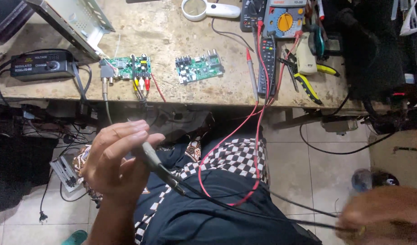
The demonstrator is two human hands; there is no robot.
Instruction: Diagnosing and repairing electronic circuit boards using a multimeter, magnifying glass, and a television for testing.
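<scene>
Below the desk (172,86) edge, over the lap — left hand (115,161) pinches a grey probe (156,163), its black cable (263,213) running right to the blurred right hand (385,215); that grip cannot be made out. Two green circuit boards (199,68) and a multimeter (283,20) lie on the desk.

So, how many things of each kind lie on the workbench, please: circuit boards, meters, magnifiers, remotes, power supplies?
Circuit boards: 2, one with plugs attached, one bare.
Meters: 2, a yellow-dial one and a dark one.
Magnifiers: 1.
Remotes: 1.
Power supplies: 1.
Total: 7.
The left hand holds a probe off the bench, not counted.
</scene>
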